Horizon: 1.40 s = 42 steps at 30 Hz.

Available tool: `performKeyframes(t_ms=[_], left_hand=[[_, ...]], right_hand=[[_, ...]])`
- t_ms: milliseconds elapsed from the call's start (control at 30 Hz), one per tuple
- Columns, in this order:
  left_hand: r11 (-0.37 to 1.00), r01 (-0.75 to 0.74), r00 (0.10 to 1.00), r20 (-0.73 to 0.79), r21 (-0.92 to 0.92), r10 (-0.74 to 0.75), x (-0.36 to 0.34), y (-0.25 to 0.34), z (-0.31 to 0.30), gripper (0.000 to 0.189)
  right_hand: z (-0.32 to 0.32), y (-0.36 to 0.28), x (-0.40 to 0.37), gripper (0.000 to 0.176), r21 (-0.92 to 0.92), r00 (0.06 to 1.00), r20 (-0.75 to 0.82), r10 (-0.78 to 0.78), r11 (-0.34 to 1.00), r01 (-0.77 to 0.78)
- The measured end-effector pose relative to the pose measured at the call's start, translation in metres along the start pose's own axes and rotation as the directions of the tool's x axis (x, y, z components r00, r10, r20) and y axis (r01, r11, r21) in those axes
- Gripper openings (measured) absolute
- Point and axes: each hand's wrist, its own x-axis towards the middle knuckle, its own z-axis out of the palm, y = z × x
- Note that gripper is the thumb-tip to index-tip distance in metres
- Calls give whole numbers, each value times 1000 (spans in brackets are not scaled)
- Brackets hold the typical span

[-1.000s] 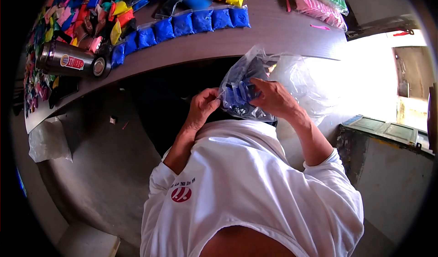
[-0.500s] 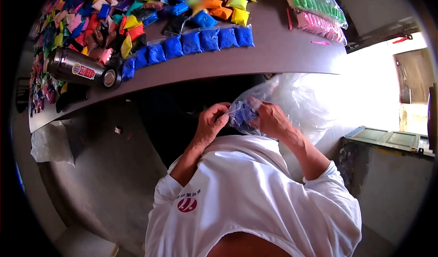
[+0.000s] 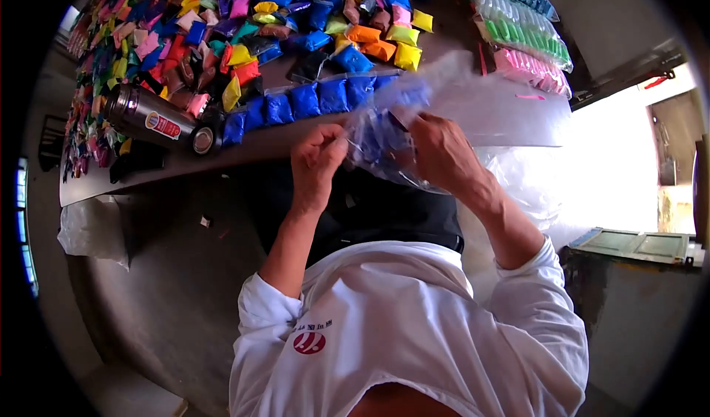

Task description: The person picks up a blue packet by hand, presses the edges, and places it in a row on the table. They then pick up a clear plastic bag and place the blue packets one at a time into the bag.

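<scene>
A clear plastic bag (image 3: 381, 139) with blue packets showing inside hangs between my two hands, just over the near edge of the table. My left hand (image 3: 318, 165) is closed, fingers curled, pinching the bag's left side. The fingers of my right hand (image 3: 447, 154) grip the bag's right side and are partly hidden behind its knuckles. The bag's upper part is smeared by motion. Right behind it lies a row of joined blue packets (image 3: 305, 100) along the table, its right end covered by the bag.
Many small coloured packets (image 3: 170, 54) are heaped at the table's left and back. A steel flask (image 3: 151, 117) lies on its side at the front left. Pink (image 3: 532, 69) and green strips of packets are stacked at the right. A greenish framed panel (image 3: 629, 245) stands lower right.
Both hands have lifted the bag from the lap up and forward to the table's edge. The bag's upper part now swings over the row of blue packets. The view has shifted slightly.
</scene>
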Motion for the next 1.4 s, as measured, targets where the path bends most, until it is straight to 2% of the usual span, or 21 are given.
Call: performKeyframes(t_ms=[33, 67, 100, 167, 267, 300, 367, 600, 667, 700, 800, 867, 967, 1100, 1133, 1300, 1367, 1400], left_hand=[[999, 20, 997, -73, 39, -17, 6, -11, -9, 14], [996, 43, 989, -147, 76, -32, 10, -21, -15, 14], [996, 41, 989, -148, 78, -29, 11, -23, -16, 14], [994, 38, 981, -195, 98, -18, 14, -26, -17, 14], [996, 56, 978, -204, 75, -40, 15, -21, -9, 11], [995, 55, 978, -203, 79, -38, 17, -21, -9, 11], [999, 28, 986, -167, 44, -20, 18, -25, -8, 11], [996, 77, 992, -105, 37, -73, 16, -24, -25, 13], [994, 101, 989, -115, 48, -95, 17, -13, -29, 13], [994, 102, 989, -115, 50, -96, 19, -9, -31, 13], [977, 98, 984, -163, 189, -67, 21, -2, -37, 13], [976, 99, 983, -173, 192, -65, 20, -10, -37, 14], [979, 60, 988, -151, 197, -30, 17, -19, -34, 18], [981, 48, 994, -104, 187, -29, 13, -16, -26, 20], [979, 48, 992, -120, 196, -25, 13, -16, -24, 20], [976, 63, 992, -124, 208, -37, 12, -18, -26, 19], [983, 30, 998, -55, 181, -21, 10, -15, -26, 17], [983, 32, 998, -58, 182, -22, 9, -16, -27, 17]], right_hand=[[4, 5, 9, 37, 21, 1000, -3, -22, 1000, 22], [10, 12, 14, 36, 35, 996, 84, 7, 999, -10], [17, 19, 16, 36, 37, 997, 83, 4, 999, -7], [28, 31, 18, 35, -42, 990, 60, -126, 991, 129], [30, 34, 19, 32, -4, 992, 68, -108, 994, 108], [27, 30, 21, 32, -2, 992, 64, -109, 994, 110], [22, 21, 23, 41, -4, 978, 203, 53, 999, -54], [33, 27, 36, 41, -106, 981, 191, 39, 994, -19], [43, 31, 40, 29, -70, 995, 20, -97, 993, 98], [43, 28, 42, 29, -68, 995, 19, -96, 993, 97], [41, 21, 45, 29, -53, 996, 41, -74, 996, 76], [38, 22, 45, 30, -93, 990, 137, 24, 996, -11], [12, 27, 39, 31, -6, 976, 216, 21, 1000, -20], [-19, 36, 31, 28, 110, 978, 201, 53, 991, -77], [-28, 32, 31, 42, 59, 964, 249, 88, 993, -106], [-16, 37, 28, 45, 31, 955, 290, 63, 997, -76], [-5, 37, 29, 47, 55, 950, 306, 56, 996, -76], [-1, 34, 30, 46, 9, 940, 336, 57, 998, -64]])
